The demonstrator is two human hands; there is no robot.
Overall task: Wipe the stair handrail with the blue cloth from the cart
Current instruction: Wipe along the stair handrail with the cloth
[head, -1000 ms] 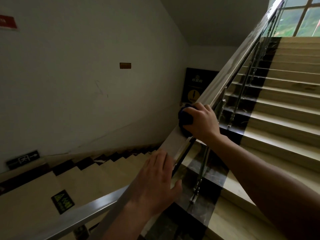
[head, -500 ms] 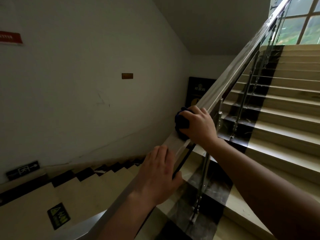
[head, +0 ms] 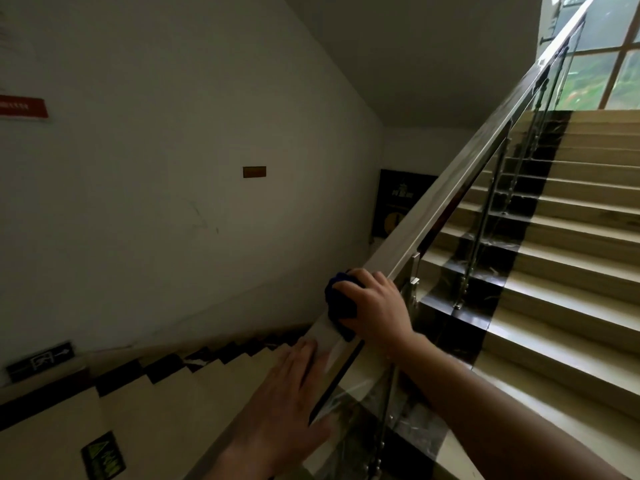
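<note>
**Right hand presses blue cloth on the handrail, left hand flat below it**

The right hand (head: 375, 306) sits on top of the sloping metal handrail (head: 460, 174), at the part of the rail where it begins to climb beside the upper flight of stairs (head: 571, 258). Its grip is closed over the blue cloth (head: 341, 303): the fingers curl across the bunched fabric and pin it to the rail's top face, with the cloth bulging out on the wall side of the hand and a fold hanging down toward the rail's lower edge. The knuckles are raised, the wrist is bent slightly, and the bare forearm runs back from it to the lower right corner of the view, crossing in front of the glass panel (head: 446, 271) under the rail.

The left hand (head: 287, 407) lies lower on the same rail, just below the cloth but not touching it. Its grip is open and holds nothing: the palm is down and the fingers are straight and together, pointing up the rail toward the right hand, with the thumb spread to the stair side. This hand is blurred, so how firmly it bears on the metal cannot be told. Its forearm leaves the view at the bottom edge.

Beyond the rail's far edge, the lower flight (head: 166, 386) descends along a white wall (head: 156, 202).
</note>
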